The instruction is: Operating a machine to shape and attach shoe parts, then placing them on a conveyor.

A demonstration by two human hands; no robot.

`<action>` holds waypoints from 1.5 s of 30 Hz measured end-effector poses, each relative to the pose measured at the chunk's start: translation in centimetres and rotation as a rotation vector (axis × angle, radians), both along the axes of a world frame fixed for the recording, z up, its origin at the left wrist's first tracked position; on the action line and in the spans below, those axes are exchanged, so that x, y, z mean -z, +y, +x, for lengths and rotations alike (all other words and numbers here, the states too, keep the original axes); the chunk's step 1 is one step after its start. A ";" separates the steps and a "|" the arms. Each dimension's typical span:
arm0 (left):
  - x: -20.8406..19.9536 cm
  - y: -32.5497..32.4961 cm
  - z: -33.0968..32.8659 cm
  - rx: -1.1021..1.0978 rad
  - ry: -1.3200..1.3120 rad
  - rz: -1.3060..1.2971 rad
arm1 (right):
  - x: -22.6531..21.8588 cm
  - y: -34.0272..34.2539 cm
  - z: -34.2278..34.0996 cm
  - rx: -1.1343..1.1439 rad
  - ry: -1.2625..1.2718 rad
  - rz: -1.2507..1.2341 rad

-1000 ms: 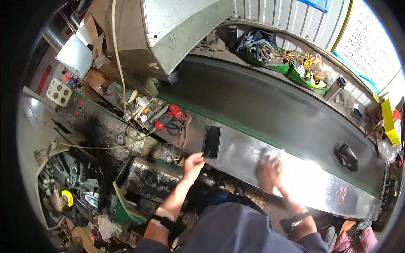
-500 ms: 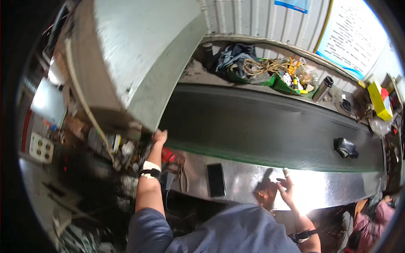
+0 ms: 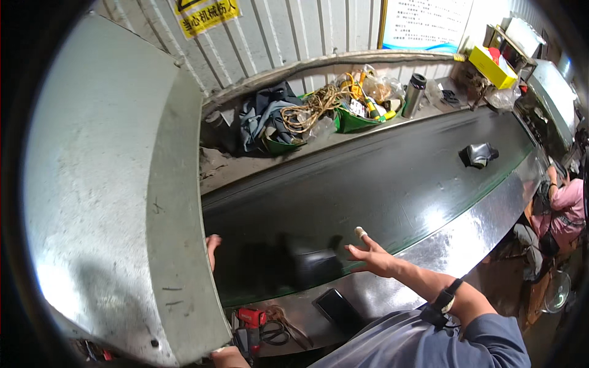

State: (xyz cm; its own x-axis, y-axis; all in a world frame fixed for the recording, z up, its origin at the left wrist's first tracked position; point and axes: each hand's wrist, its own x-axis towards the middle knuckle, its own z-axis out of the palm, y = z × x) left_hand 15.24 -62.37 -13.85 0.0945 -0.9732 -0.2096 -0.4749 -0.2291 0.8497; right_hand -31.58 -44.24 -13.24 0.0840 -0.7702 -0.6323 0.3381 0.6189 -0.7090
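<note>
My right hand (image 3: 375,259) reaches over the dark conveyor belt (image 3: 380,184), fingers apart and holding nothing. A pale cover wraps one of its fingertips. Just left of it, a black shiny piece (image 3: 316,264) is over the belt, blurred, with dark shadow around it. My left hand (image 3: 213,246) shows only in part, past the edge of the big grey metal hood (image 3: 178,214); most of its fingers are hidden. A second black, crumpled-looking piece (image 3: 480,154) lies farther right on the belt. A dark phone (image 3: 339,308) rests on the metal ledge (image 3: 386,297) before me.
A red hand tool (image 3: 250,317) and brown-handled pliers or shears (image 3: 288,325) lie by the hood's lower corner. Behind the belt stand green bins (image 3: 359,122) with rope and cloth, a steel flask (image 3: 415,95) and a yellow box (image 3: 492,66). Another person (image 3: 564,205) sits at right.
My view has turned, and the hood now fills the left. My left hand has gone partly behind it. My right hand has moved out over the belt, where a blurred black piece has appeared.
</note>
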 end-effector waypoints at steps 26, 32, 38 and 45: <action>6.4 14.8 -3.2 -0.368 -0.911 -0.222 | 3.0 17.6 -14.5 0.251 -0.349 0.095; -2.4 22.7 -21.8 0.411 -0.730 -0.800 | 2.8 18.9 -18.1 0.292 -0.315 -0.009; 0.3 32.9 -36.6 0.713 -0.633 -0.959 | 3.3 19.6 -21.5 0.374 -0.475 -0.150; 2.8 36.9 -43.1 0.703 -0.084 -0.679 | 0.6 20.7 -21.9 0.227 -0.006 -0.339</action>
